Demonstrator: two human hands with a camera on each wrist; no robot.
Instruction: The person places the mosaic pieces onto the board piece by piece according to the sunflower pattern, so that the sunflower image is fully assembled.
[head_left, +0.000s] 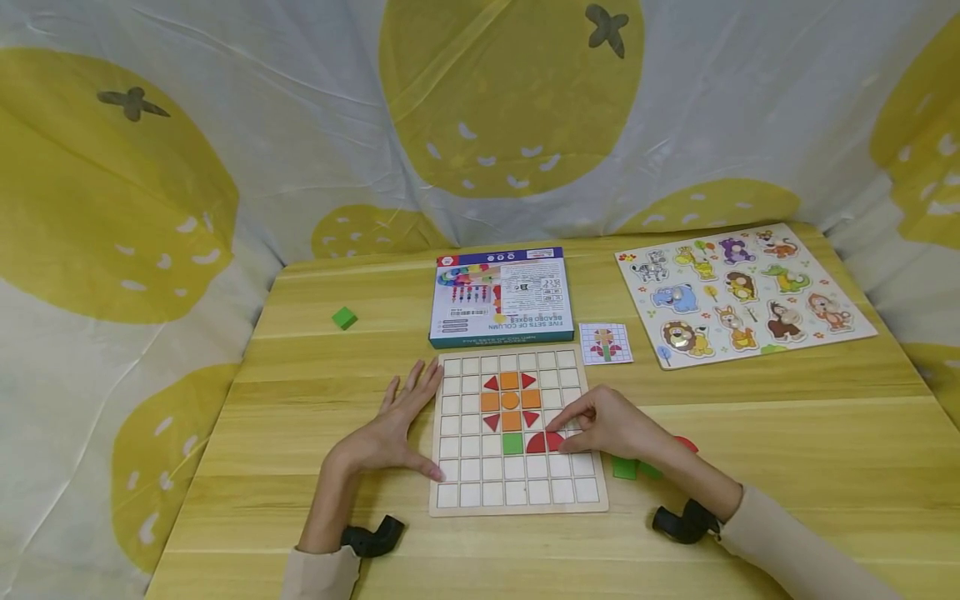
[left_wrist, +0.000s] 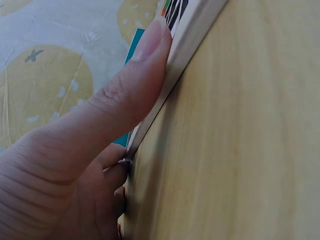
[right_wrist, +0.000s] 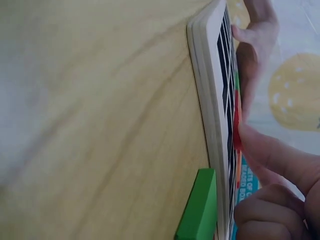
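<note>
A wooden grid board (head_left: 491,493) lies on the table. My left hand (head_left: 390,433) rests along its left edge, fingers spread and thumb (left_wrist: 150,45) at the rim. With thumb and forefinger, my right hand (head_left: 618,427) pinches a red quarter-circle block (head_left: 554,441) in a square of the grid. Directly left of it sits a matching red quarter-circle (head_left: 536,443), beside a green square block (head_left: 512,443). Above these, orange squares (head_left: 510,381) surround an orange circle (head_left: 510,401), with red triangles (head_left: 491,422) at the corners.
Green blocks (head_left: 624,468) and a red piece (head_left: 686,444) lie right of the board, partly under my right arm. A pattern card (head_left: 606,343), a box (head_left: 495,300) and an animal puzzle (head_left: 720,312) lie behind. Another green block (head_left: 344,317) lies far left.
</note>
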